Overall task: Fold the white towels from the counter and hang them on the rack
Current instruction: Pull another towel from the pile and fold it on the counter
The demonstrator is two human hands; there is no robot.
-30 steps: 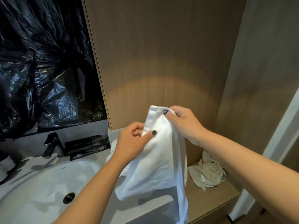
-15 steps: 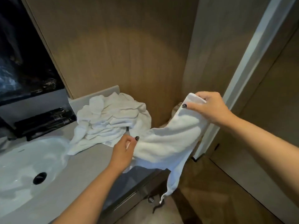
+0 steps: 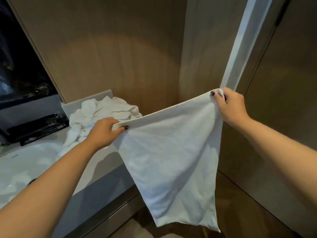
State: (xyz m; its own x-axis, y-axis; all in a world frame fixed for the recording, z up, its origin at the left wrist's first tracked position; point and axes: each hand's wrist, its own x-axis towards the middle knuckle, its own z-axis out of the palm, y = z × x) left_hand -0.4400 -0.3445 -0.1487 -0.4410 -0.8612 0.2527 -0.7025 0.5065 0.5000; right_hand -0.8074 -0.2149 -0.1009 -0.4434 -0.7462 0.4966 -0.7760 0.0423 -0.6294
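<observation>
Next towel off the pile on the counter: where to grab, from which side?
Likely the folded edge sticking up at the top left of the pile, taken from above with a pinch. The pile is crumpled, so no corner shows plainly; that raised edge is the clearest free part. The wall blocks the back. Both hands, left and right, now pinch the spread towel.

Towel pile (image 3: 103, 115) on counter (image 3: 96, 169)

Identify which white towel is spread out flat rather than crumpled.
The held towel, stretched between the left hand and right hand; the towel pile lies crumpled on the counter.
</observation>
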